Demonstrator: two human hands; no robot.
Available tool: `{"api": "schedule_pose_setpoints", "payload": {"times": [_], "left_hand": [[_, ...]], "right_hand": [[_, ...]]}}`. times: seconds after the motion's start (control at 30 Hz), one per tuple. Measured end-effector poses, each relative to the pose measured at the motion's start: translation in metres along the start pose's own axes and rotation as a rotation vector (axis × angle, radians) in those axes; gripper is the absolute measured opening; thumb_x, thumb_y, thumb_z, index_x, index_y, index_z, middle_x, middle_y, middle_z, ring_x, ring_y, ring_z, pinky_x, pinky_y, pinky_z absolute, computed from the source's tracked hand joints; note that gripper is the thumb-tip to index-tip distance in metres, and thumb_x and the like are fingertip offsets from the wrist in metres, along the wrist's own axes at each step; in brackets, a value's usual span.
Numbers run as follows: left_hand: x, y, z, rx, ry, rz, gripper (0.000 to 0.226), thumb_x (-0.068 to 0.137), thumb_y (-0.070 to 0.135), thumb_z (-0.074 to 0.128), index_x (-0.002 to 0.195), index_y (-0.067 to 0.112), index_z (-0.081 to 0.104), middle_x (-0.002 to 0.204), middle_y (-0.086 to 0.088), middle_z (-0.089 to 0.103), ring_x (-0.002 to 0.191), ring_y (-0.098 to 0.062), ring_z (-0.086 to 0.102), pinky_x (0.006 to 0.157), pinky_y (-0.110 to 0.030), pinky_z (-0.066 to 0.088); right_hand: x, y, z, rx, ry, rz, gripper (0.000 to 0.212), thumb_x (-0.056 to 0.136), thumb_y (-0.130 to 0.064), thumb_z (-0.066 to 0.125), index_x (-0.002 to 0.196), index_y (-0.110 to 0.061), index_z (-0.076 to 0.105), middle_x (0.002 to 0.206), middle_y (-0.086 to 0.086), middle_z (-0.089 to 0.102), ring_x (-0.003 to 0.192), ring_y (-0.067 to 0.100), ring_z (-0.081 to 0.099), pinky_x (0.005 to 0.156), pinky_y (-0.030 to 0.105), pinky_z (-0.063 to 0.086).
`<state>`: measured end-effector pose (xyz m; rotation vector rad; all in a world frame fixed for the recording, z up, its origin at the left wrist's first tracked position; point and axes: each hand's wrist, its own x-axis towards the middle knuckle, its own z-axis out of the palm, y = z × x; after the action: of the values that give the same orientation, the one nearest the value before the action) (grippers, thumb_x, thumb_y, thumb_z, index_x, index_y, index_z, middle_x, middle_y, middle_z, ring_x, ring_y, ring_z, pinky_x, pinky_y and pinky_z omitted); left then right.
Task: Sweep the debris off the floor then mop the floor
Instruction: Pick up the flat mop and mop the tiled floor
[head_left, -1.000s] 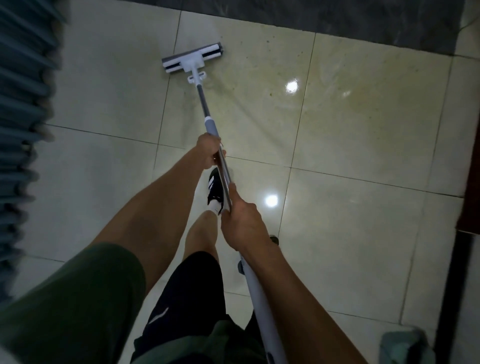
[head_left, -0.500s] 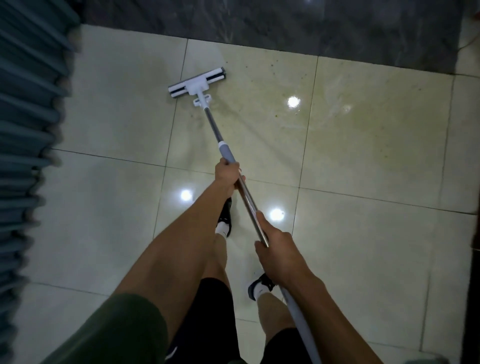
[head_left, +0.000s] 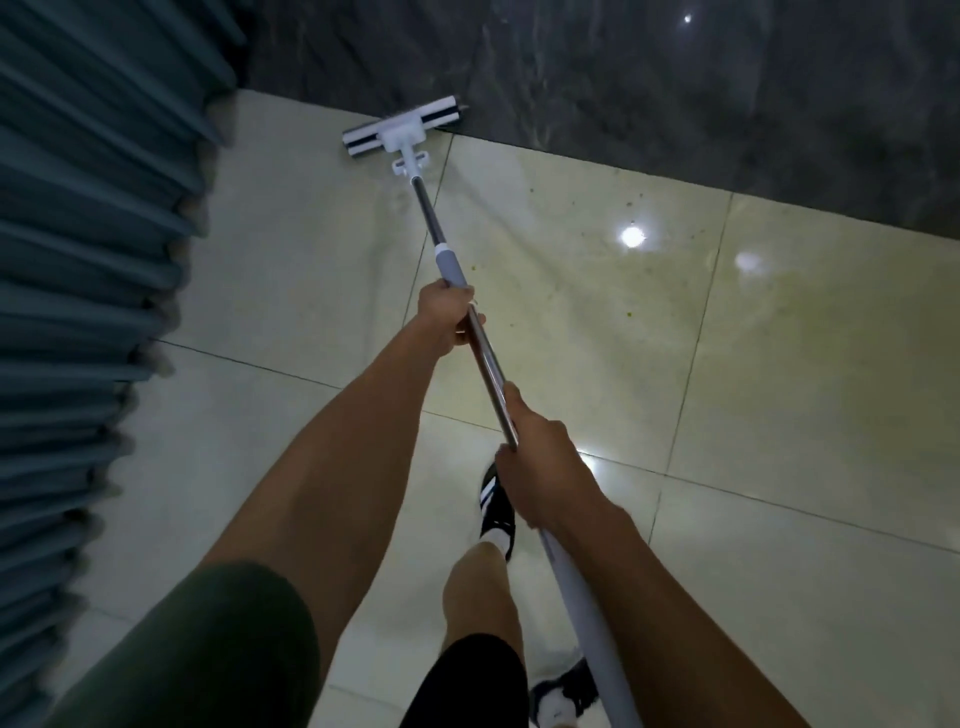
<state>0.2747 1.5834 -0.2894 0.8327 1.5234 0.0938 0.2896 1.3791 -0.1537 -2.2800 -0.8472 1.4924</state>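
- The left hand (head_left: 448, 318) is gripping the mop handle (head_left: 485, 358) just below its grey collar (head_left: 450, 265), fingers curling round the metal shaft, arm reaching forward in a green sleeve (head_left: 208, 654).
- The right hand (head_left: 545, 467) is clasping the same handle lower down, fingers wrapping it where the metal section is meeting the pale lower tube (head_left: 587, 613); the thumb is lying along the shaft.
- The two hands are sitting apart on the handle, a bare length of metal showing between them.
- The handle is slanting up and to the left from the person's body toward the mop head (head_left: 402, 133).
- The mop head, white with dark strips, is lying flat on the floor (head_left: 311, 270), its far edge touching the line where the pale tiles are meeting a dark marbled strip (head_left: 675, 93).
- Small dark and yellowish specks (head_left: 629, 314) are dotting the glossy tiles to the right of the handle, and a faint yellowish sheen is spreading over that area.
- Ceiling lights are reflecting as bright spots (head_left: 631, 236) on the tiles.
- One foot in a black shoe with white stripes (head_left: 496, 512) is stepping just beneath the right hand; the other shoe (head_left: 563, 693) is showing near the bottom edge.
- The person is wearing black shorts (head_left: 467, 680).
- A pleated blue-grey curtain (head_left: 88, 260) is hanging along the left side, its hem near the floor.
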Motion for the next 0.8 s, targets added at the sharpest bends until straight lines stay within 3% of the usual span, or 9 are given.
{"api": "schedule_pose_setpoints", "payload": {"times": [0.17, 0.3, 0.43, 0.53, 0.67, 0.8], "left_hand": [[0.006, 0.02, -0.008, -0.013, -0.034, -0.019, 0.013, 0.101, 0.011, 0.057, 0.113, 0.006, 0.055, 0.084, -0.011, 0.06, 0.067, -0.025, 0.064, 0.06, -0.039, 0.054], [-0.015, 0.003, -0.007, -0.023, -0.019, -0.039, 0.014, 0.099, 0.011, 0.058, 0.113, 0.006, 0.057, 0.084, -0.01, 0.06, 0.067, -0.024, 0.064, 0.059, -0.038, 0.053], [-0.044, -0.024, -0.004, -0.035, -0.008, -0.057, 0.012, 0.099, 0.011, 0.059, 0.109, 0.004, 0.058, 0.085, -0.012, 0.063, 0.069, -0.026, 0.066, 0.061, -0.038, 0.054], [-0.072, -0.056, 0.005, -0.03, 0.015, -0.071, 0.015, 0.098, 0.01, 0.06, 0.11, 0.001, 0.059, 0.088, -0.014, 0.065, 0.068, -0.026, 0.068, 0.06, -0.039, 0.055], [-0.12, -0.117, 0.024, -0.059, 0.026, -0.082, 0.015, 0.098, 0.009, 0.06, 0.11, 0.0, 0.058, 0.084, -0.013, 0.063, 0.067, -0.026, 0.066, 0.058, -0.039, 0.054], [-0.179, -0.188, 0.046, -0.089, 0.029, -0.104, 0.014, 0.098, 0.008, 0.06, 0.108, -0.001, 0.056, 0.082, -0.014, 0.061, 0.064, -0.026, 0.066, 0.054, -0.036, 0.054]], "right_hand": [[0.014, -0.017, -0.011, -0.042, -0.016, 0.022, 0.075, 0.095, -0.008, 0.045, 0.157, -0.032, 0.01, 0.091, 0.007, 0.058, 0.069, 0.019, 0.061, 0.058, 0.032, 0.052], [-0.011, -0.009, -0.006, -0.022, -0.054, 0.029, 0.075, 0.096, -0.008, 0.045, 0.157, -0.031, 0.01, 0.092, 0.005, 0.056, 0.068, 0.016, 0.057, 0.055, 0.025, 0.044], [-0.04, 0.017, -0.004, 0.018, -0.044, -0.014, 0.07, 0.096, -0.009, 0.046, 0.155, -0.031, 0.017, 0.089, 0.003, 0.056, 0.069, 0.015, 0.058, 0.059, 0.027, 0.046], [-0.071, 0.049, 0.002, -0.002, -0.035, -0.033, 0.067, 0.096, -0.011, 0.046, 0.154, -0.032, 0.019, 0.087, 0.002, 0.059, 0.069, 0.014, 0.06, 0.057, 0.026, 0.049], [-0.124, 0.105, 0.017, -0.004, -0.019, -0.053, 0.066, 0.098, -0.017, 0.049, 0.155, -0.035, 0.019, 0.109, 0.008, 0.063, 0.084, 0.019, 0.063, 0.075, 0.03, 0.056], [-0.194, 0.165, 0.021, -0.027, -0.077, -0.073, 0.067, 0.098, -0.015, 0.047, 0.154, -0.038, 0.019, 0.106, 0.009, 0.065, 0.084, 0.022, 0.065, 0.076, 0.033, 0.058]]}}
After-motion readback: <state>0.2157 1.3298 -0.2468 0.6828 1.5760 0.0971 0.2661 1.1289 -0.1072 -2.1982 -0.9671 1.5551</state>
